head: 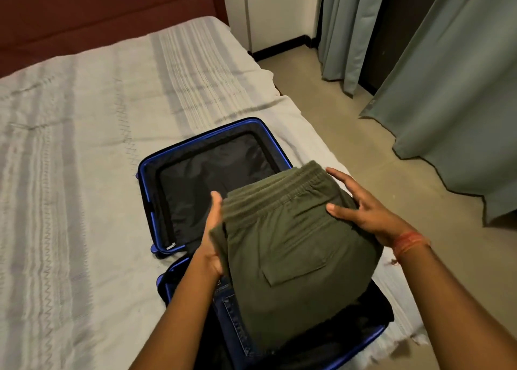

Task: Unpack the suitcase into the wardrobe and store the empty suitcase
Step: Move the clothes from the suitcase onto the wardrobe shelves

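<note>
suitcase [156, 171]: lying open flat on the bed [84, 145], blue shell, far half lined in black and looking empty

near half: not emptied yet, denim [233, 311] and other dark stuff showing under the top item

olive trousers [291, 246]: folded, lifted a bit above the near half, between both hands

left hand [214, 238]: curled round the left edge of the fold, gripping it

right hand [361, 210]: fingers spread, pressed flat on the right side, steadying more than clamping

wardrobe: not in view

progress: early-ish probably, clothes left to move, suitcase not stored yet
</note>
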Motion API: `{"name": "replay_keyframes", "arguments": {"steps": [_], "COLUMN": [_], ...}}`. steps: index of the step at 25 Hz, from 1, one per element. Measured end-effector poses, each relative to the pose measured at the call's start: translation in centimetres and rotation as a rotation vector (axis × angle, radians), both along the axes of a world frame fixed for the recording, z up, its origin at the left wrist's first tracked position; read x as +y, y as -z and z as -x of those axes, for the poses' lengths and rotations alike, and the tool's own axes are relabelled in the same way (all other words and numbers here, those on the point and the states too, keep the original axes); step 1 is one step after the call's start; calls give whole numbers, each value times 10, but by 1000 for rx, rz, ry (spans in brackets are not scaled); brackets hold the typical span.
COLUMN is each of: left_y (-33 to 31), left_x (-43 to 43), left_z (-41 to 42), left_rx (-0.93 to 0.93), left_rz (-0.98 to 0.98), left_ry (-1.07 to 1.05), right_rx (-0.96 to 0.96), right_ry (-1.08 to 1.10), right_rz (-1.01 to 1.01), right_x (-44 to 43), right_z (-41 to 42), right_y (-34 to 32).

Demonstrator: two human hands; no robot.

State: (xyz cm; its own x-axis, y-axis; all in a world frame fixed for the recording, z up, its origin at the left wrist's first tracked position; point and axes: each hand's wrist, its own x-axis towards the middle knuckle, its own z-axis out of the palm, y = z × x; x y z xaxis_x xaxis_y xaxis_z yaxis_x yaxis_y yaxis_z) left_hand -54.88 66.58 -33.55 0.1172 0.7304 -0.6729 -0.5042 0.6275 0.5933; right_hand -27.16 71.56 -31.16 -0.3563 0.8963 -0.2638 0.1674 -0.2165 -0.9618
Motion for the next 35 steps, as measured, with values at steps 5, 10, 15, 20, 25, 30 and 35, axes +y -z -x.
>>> {"name": "replay_keyframes", "arguments": {"steps": [5,10,15,20,25,30,35], "left_y": [-40,-72,-85,-77,-96,-124,-122], "left_x": [-9,-15,-28,-45,-68,-75,-65], "left_z": [-22,-54,-68,-92,-126,-158,-176], "left_rx": [-317,-377,17,557,332,148,155], "left_rz": [-190,-314,-356,-521,-556,-643,-610], "left_ry": [143,290,249,520,454,534,576], "right_rx": [758,1008,551,109,507,1026,830], "right_ry": [474,289,585,455,728,518,707], "right_rz": [524,771,202,-148,-176,240,57], "right_x": [-75,-122,-126,-141,-187,-226,-238], "right_z": [-8,-13,-48,-84,-127,-147,-151], "right_y": [39,50,20,-9,-36,-33,-54]}}
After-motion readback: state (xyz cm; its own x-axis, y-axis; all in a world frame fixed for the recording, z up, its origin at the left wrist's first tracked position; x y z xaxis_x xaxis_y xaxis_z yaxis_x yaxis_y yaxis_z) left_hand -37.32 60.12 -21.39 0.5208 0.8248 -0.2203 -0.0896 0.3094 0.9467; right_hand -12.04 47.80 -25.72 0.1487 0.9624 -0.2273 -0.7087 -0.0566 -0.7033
